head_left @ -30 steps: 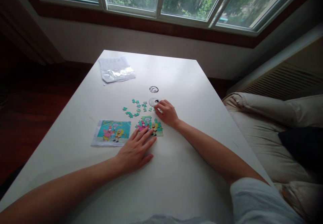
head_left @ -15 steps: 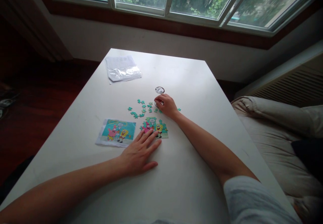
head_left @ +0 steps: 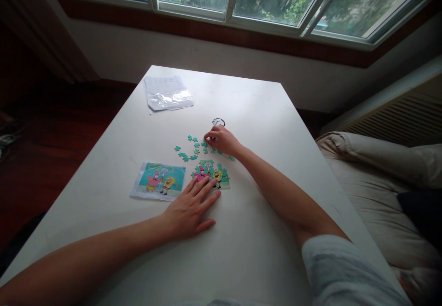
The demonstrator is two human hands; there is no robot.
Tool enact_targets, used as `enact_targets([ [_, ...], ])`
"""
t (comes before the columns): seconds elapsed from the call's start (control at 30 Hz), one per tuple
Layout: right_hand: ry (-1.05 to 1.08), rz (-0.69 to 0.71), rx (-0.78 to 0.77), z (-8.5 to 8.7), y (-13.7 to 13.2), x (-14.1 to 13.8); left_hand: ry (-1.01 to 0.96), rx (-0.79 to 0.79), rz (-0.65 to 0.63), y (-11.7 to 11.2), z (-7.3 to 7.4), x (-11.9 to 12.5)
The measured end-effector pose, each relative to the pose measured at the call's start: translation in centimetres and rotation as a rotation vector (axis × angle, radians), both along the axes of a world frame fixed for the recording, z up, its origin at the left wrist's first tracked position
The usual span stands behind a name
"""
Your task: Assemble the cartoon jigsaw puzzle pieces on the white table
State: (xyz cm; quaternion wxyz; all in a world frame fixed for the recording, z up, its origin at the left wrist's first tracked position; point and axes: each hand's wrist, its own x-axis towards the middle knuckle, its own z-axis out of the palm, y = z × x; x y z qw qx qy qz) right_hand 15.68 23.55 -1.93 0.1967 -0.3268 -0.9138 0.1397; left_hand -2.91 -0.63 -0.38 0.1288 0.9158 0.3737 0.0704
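My left hand (head_left: 189, 208) lies flat with its fingers spread, the fingertips resting on the lower left part of a partly assembled jigsaw puzzle (head_left: 218, 174) of cartoon figures. Above the puzzle, my right hand (head_left: 223, 140) has thumb and fingers pinched together at a small teal puzzle piece, mostly hidden by the fingertips. Loose teal puzzle pieces (head_left: 183, 157) are scattered to the left of this hand, and several more lie under and below it. Left of the puzzle is a printed reference picture (head_left: 162, 180) with the same cartoon figures.
A round dark-rimmed object (head_left: 218, 122) sits just behind my right hand. Papers in a clear plastic sleeve (head_left: 169, 94) lie at the white table's (head_left: 241, 99) far left corner. A beige cushioned seat (head_left: 362, 181) stands along the right side, and windows are beyond the table.
My right hand has shifted left and slightly away from me, toward the upper loose pieces. My left hand stays on the puzzle.
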Motion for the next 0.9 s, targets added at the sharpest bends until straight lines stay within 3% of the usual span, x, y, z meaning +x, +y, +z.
enact_targets([
  [0.57,-0.224,0.012,-0.041,2.3,0.2,-1.4,-0.021,0.017,-0.002,0.1,-0.3,-0.1],
  [0.77,0.085,-0.072,-0.209,2.1,-2.2,0.0,-0.031,0.021,0.014,0.1,-0.3,0.0],
  [0.9,0.431,-0.074,-0.553,1.6,-4.6,1.7,-0.02,0.024,0.015,0.0,-0.4,-0.1],
])
